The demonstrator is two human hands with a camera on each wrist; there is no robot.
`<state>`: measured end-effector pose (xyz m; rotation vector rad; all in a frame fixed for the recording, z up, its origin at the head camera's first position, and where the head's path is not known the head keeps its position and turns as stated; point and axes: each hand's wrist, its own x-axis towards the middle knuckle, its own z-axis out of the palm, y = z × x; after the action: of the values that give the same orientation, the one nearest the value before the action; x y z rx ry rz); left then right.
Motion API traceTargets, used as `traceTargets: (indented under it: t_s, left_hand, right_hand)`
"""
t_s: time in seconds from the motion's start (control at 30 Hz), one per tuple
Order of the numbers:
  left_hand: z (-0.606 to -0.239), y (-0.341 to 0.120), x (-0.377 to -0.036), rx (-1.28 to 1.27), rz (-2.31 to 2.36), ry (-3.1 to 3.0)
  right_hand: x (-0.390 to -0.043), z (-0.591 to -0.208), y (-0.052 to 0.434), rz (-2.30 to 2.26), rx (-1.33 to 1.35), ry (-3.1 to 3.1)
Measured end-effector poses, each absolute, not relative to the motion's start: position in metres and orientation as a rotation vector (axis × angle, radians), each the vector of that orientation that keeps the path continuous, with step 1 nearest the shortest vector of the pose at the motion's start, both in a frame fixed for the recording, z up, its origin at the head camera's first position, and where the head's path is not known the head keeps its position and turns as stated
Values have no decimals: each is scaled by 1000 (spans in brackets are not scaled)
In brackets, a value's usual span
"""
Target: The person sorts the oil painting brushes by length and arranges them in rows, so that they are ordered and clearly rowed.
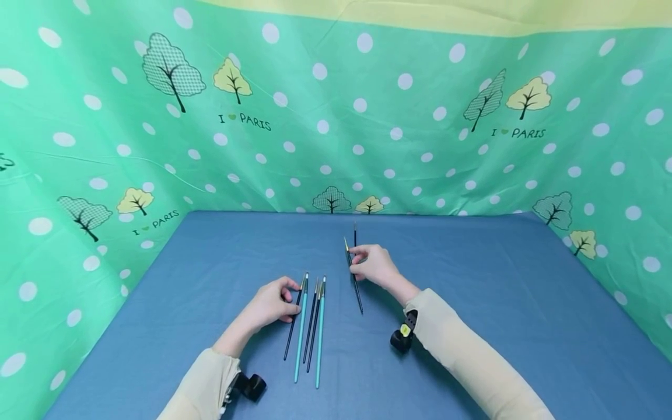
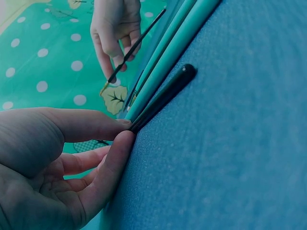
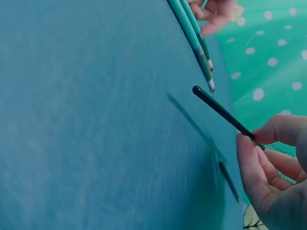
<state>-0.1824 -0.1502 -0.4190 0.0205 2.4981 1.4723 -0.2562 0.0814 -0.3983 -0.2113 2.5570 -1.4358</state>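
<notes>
My left hand (image 1: 273, 300) pinches a black paintbrush (image 2: 165, 96) between thumb and finger, at the left end of a row of brushes. Beside it lie a teal paintbrush (image 1: 301, 338), two thin black paintbrushes (image 1: 312, 332) and another teal paintbrush (image 1: 319, 344), bristles pointing away from me. To the right, my right hand (image 1: 374, 265) holds a black paintbrush (image 3: 223, 112) with a gold-coloured ferrule. That brush is raised off the cloth, its shadow falling below. Just beyond the right hand lies one more black paintbrush (image 1: 355, 236), partly hidden by the fingers in the head view.
A blue cloth (image 1: 472, 262) covers the table. Green dotted curtains (image 1: 325, 105) with printed trees stand along its back and sides. Black wrist cameras (image 1: 401, 341) hang below both sleeves.
</notes>
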Motion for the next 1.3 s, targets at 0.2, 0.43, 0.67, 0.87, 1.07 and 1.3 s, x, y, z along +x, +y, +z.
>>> traceTargets:
  t_s: [0.2, 0.43, 0.67, 0.87, 1.07, 1.3]
  left_hand:
    - [-418, -151, -181, 14, 1468, 2509]
    - [-416, -151, -180, 3, 1458, 2519]
    - [-416, -152, -180, 14, 1455, 2520]
    - [-415, -152, -181, 26, 1461, 2519]
    - [-416, -151, -181, 50, 1459, 2516]
    - [-420, -151, -180, 69, 1468, 2508]
  right_hand:
    - [-270, -403, 83, -1438, -156, 2585]
    - [-286, -404, 87, -1464, -56, 2632]
    - [-302, -406, 93, -1560, -4, 2577]
    - [-312, -404, 96, -1541, 3, 2598]
    - [-320, -406, 99, -1528, 45, 2591]
    - [-326, -413, 101, -1492, 93, 2625]
